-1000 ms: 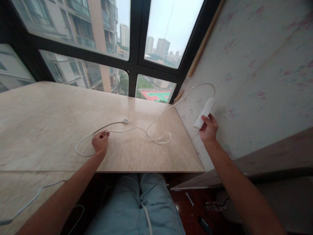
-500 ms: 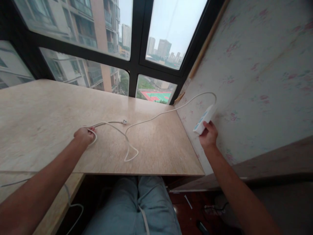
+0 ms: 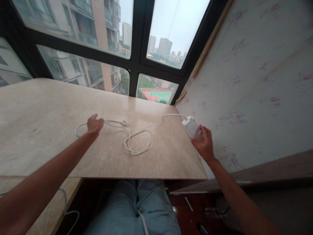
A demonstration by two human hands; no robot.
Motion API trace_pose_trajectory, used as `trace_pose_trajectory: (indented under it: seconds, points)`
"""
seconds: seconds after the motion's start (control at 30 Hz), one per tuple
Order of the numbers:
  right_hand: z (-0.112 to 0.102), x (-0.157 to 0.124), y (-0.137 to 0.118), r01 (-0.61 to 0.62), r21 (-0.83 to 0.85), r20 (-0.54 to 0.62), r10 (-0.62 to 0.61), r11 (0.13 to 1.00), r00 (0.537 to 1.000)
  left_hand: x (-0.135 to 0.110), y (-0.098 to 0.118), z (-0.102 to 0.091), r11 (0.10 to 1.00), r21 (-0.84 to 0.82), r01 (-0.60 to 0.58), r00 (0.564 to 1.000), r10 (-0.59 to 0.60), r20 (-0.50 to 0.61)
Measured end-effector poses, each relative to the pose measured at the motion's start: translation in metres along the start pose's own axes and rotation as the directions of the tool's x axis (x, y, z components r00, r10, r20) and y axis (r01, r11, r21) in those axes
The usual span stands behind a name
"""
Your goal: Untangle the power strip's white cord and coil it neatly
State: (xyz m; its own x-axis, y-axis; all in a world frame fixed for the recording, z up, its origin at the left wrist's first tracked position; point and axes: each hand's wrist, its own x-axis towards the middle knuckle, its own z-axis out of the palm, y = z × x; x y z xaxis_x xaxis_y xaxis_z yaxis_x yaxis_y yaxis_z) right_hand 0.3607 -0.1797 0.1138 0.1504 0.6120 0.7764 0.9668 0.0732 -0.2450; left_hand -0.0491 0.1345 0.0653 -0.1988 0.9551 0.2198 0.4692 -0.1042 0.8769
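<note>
A white power strip [image 3: 192, 126] is gripped in my right hand [image 3: 204, 142] near the right wall, its plain underside turned towards me. From its far end a white power cord [image 3: 149, 126] runs left over the stone sill in loose bends, with a loop at the middle. My left hand [image 3: 95, 125] is closed round the cord on the left part of the sill. A short length leads from that hand to the plug [image 3: 124, 122], which lies on the sill with its pins showing. Another bend of cord sticks out left of the hand.
The stone sill [image 3: 166, 160] ends at its front edge above my legs [image 3: 137, 209]. Dark-framed windows [image 3: 137, 65] stand behind it, and a flowered wall [image 3: 256, 98] rises at the right. Another pale cable [image 3: 73, 212] hangs at the lower left ledge.
My right hand has lowered the power strip leftwards and turned it from its socket side to its underside. My left hand has moved right and slightly away along the cord, whose loop has shifted.
</note>
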Motion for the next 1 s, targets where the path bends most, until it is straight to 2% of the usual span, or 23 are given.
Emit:
trace_pose_trajectory:
  seconds: [0.07,0.13,0.17,0.2,0.23,0.3,0.37,0.4,0.43,0.47,0.53,0.6,0.67,0.77,0.8,0.87,0.93,1.0]
  points:
    - [-0.005,0.006,-0.007,0.087,-0.059,0.009,-0.086,0.994,0.996,-0.019,0.017,0.005,0.999,-0.031,-0.019,0.997,0.021,0.08]
    - [-0.009,0.011,-0.015,0.176,-0.098,0.028,-0.174,0.98,0.984,-0.049,0.04,0.01,0.994,-0.099,-0.052,0.981,0.07,0.181]
    - [-0.012,0.012,-0.018,0.218,-0.115,0.042,-0.214,0.969,0.976,-0.067,0.052,0.013,0.976,-0.218,-0.012,0.954,0.077,0.29]
    - [-0.014,0.014,-0.022,0.256,-0.133,0.056,-0.251,0.957,0.966,-0.087,0.064,0.015,0.94,-0.33,0.089,0.908,0.06,0.415]
    - [-0.018,0.015,-0.025,0.292,-0.151,0.073,-0.284,0.944,0.956,-0.106,0.075,0.017,0.882,-0.406,0.24,0.84,0.021,0.542]
    - [-0.025,0.016,-0.031,0.359,-0.179,0.109,-0.344,0.916,0.933,-0.141,0.094,0.021,0.717,-0.431,0.549,0.633,-0.02,0.774]
    - [-0.032,0.016,-0.036,0.424,-0.199,0.141,-0.402,0.884,0.905,-0.168,0.105,0.027,0.545,-0.282,0.79,0.395,-0.101,0.913]
    - [-0.036,0.015,-0.038,0.454,-0.203,0.157,-0.429,0.868,0.89,-0.178,0.108,0.032,0.472,-0.212,0.856,0.3,-0.117,0.947]
    - [-0.04,0.013,-0.04,0.479,-0.204,0.173,-0.45,0.854,0.876,-0.185,0.109,0.038,0.41,-0.161,0.898,0.229,-0.122,0.966]
    - [-0.044,0.011,-0.041,0.499,-0.204,0.187,-0.467,0.842,0.864,-0.19,0.11,0.044,0.358,-0.131,0.925,0.186,-0.125,0.975]
    - [-0.052,0.005,-0.044,0.533,-0.196,0.209,-0.496,0.823,0.843,-0.194,0.11,0.06,0.265,-0.123,0.957,0.161,-0.129,0.979]
    - [-0.06,-0.002,-0.044,0.561,-0.177,0.226,-0.521,0.808,0.823,-0.193,0.11,0.076,0.192,-0.141,0.971,0.17,-0.14,0.975]
    - [-0.066,-0.007,-0.044,0.584,-0.15,0.241,-0.543,0.798,0.805,-0.19,0.112,0.087,0.179,-0.154,0.972,0.181,-0.144,0.973]
    - [-0.066,-0.009,-0.037,0.581,-0.111,0.238,-0.546,0.806,0.803,-0.187,0.115,0.094,0.221,-0.162,0.962,0.196,-0.141,0.97]
    - [-0.062,-0.009,-0.034,0.569,-0.103,0.227,-0.537,0.816,0.812,-0.188,0.116,0.094,0.235,-0.177,0.956,0.213,-0.138,0.967]
    - [-0.052,-0.008,-0.024,0.534,-0.097,0.215,-0.506,0.84,0.835,-0.19,0.116,0.089,0.287,-0.234,0.929,0.274,-0.106,0.956]
    - [-0.037,-0.009,-0.012,0.5,-0.101,0.235,-0.468,0.86,0.852,-0.193,0.114,0.082,0.373,-0.296,0.879,0.327,-0.022,0.945]
    - [-0.019,-0.013,0.0,0.477,-0.094,0.286,-0.435,0.874,0.854,-0.195,0.109,0.075,0.464,-0.346,0.816,0.349,0.083,0.933]
